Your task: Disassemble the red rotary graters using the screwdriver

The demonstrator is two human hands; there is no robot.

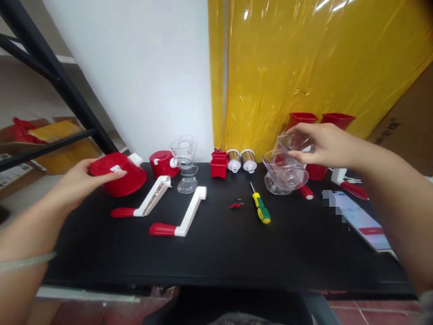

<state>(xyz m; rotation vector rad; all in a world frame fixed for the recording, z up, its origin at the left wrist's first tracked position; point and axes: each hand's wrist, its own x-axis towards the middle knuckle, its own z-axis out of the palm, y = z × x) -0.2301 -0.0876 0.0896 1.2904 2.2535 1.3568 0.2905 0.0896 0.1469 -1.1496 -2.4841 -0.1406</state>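
Note:
My left hand [84,183] is closed on a red suction base [118,176] with a white knob, at the left of the black table. With fingers and thumb, my right hand [314,142] grips the upper rim of a clear plastic grater body [286,169] at the right. Nearest to the left hand lie two white cranks with red handles, one crank [152,198] behind the other crank [189,216]. A second red base [164,163] and another clear body [184,155] stand at the back. A green and yellow screwdriver [260,207] lies in the middle.
Two drum graters [241,160] and red pushers [219,166] stand by the back edge. Small red screw pieces [236,205] lie near the screwdriver. Red hoppers [338,119] stand behind my right hand. A phone [361,221] lies at the right. A black shelf frame [57,76] rises at the left.

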